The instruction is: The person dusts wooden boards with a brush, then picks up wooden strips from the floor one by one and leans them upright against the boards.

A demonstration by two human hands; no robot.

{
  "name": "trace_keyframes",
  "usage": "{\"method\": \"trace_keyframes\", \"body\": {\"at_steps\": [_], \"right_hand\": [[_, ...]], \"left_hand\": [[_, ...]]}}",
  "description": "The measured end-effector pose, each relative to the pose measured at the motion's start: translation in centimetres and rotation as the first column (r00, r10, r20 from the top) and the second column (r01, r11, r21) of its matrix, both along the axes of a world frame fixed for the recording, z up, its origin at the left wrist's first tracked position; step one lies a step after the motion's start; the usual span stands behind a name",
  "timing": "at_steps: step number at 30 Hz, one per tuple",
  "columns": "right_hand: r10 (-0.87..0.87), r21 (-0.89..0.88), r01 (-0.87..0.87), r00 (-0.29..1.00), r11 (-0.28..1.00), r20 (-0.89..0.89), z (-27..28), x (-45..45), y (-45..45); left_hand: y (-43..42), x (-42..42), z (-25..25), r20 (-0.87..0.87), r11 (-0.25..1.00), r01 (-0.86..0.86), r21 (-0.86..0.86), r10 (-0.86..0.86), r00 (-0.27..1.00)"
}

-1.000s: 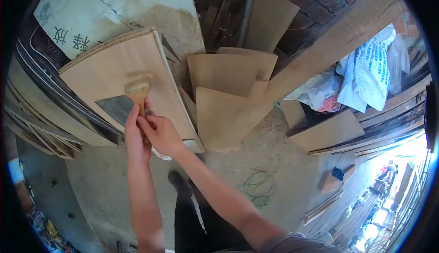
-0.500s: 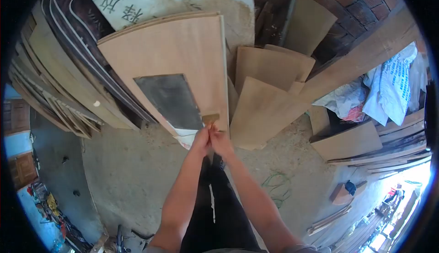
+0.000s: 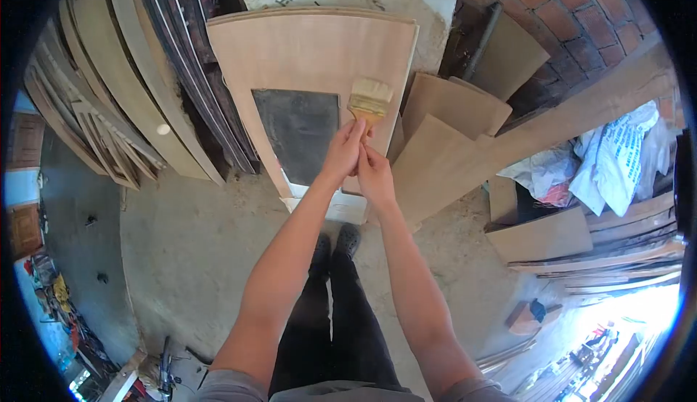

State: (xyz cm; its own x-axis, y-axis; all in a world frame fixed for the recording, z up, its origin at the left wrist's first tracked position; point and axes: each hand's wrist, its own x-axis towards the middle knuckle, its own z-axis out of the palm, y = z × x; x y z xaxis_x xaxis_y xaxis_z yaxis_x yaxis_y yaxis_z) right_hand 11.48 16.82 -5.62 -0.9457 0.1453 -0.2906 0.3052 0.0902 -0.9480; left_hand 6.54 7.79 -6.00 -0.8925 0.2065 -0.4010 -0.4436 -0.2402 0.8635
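In the head view, a flat paintbrush with pale bristles and an orange-brown wooden handle (image 3: 372,98) points away from the person, just beyond both hands, over the right part of a light-brown wooden board (image 3: 312,46). The left hand (image 3: 341,156) pinches the handle near the bristles; the right hand (image 3: 375,175), close against it, pinches lower down. A dark grey rectangular panel (image 3: 299,130) lies left of the brush, beside the left hand.
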Motion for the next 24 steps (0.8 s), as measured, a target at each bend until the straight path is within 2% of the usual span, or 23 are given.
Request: {"method": "trace_keyframes", "body": {"at_steps": [2,4,5,7,9,10,11,12,14,15,18,19,20,22,24], "right_hand": [[0.038,0.03,-0.039,0.999,0.999,0.026,-1.6,1.7,1.1],[-0.017,0.061,0.02,0.999,0.998,-0.038,-0.9,3.4,1.5],[-0.047,0.075,0.053,0.996,0.996,-0.073,-0.4,4.2,1.8],[-0.034,0.009,0.033,0.993,0.999,0.116,-0.5,6.8,3.2],[-0.025,0.002,0.026,0.965,1.0,0.263,0.3,8.8,5.0],[-0.057,-0.023,0.064,0.966,0.998,0.253,0.5,10.0,6.1],[-0.085,-0.053,0.101,0.967,0.993,0.241,0.6,10.9,7.3],[-0.112,-0.088,0.135,0.967,0.987,0.23,0.4,11.6,8.5],[-0.127,-0.039,0.134,0.98,0.99,0.152,-0.6,12.9,11.6],[-0.149,-0.019,0.152,0.981,0.988,0.125,0.6,13.0,12.8],[-0.222,0.019,0.222,0.975,0.975,-0.01,-0.5,14.7,16.7],[-0.238,0.031,0.241,0.969,0.97,-0.064,-1.1,15.4,18.1],[-0.242,-0.002,0.242,0.97,0.97,-0.008,-1.1,16.2,19.7],[-0.229,-0.091,0.238,0.968,0.967,0.102,-0.9,18.3,22.1],[-0.142,0.042,0.136,0.974,0.99,0.174,-2.9,21.4,24.7]], "left_hand": [[0.2,1.3,-0.5,-0.051,0.999,-0.026,-0.02,0.025,0.998],[1.1,3.0,-0.7,-0.07,0.996,-0.09,0.007,0.09,0.993],[1.2,3.8,-0.8,-0.015,1.0,-0.024,0.007,0.024,1.0],[1.5,5.4,-1.4,0.09,0.991,0.128,0.025,-0.13,0.987],[3.7,6.9,-2.3,0.103,0.976,0.219,0.007,-0.219,0.97],[5.2,7.6,-2.1,0.105,0.964,0.266,-0.005,-0.264,0.959],[7.2,8.4,-1.9,0.001,0.969,0.246,-0.035,-0.246,0.969],[8.7,8.7,-1.7,0.001,0.966,0.257,-0.013,-0.257,0.967],[11.6,9.8,-1.8,0.017,0.96,0.277,0.025,-0.278,0.961],[13.1,10.3,0.1,0.062,0.968,0.25,0.009,-0.25,0.966],[16.9,12.1,-2.3,-0.145,0.971,0.233,-0.058,-0.239,0.96],[18.1,13.0,-1.8,-0.068,0.962,0.27,-0.05,-0.273,0.96],[19.0,14.1,-1.1,0.007,0.953,0.298,-0.051,-0.298,0.954],[21.7,16.8,-1.8,0.096,0.966,0.247,-0.082,-0.239,0.966],[24.2,19.5,-3.4,0.099,0.933,0.297,-0.201,-0.282,0.954]]}}
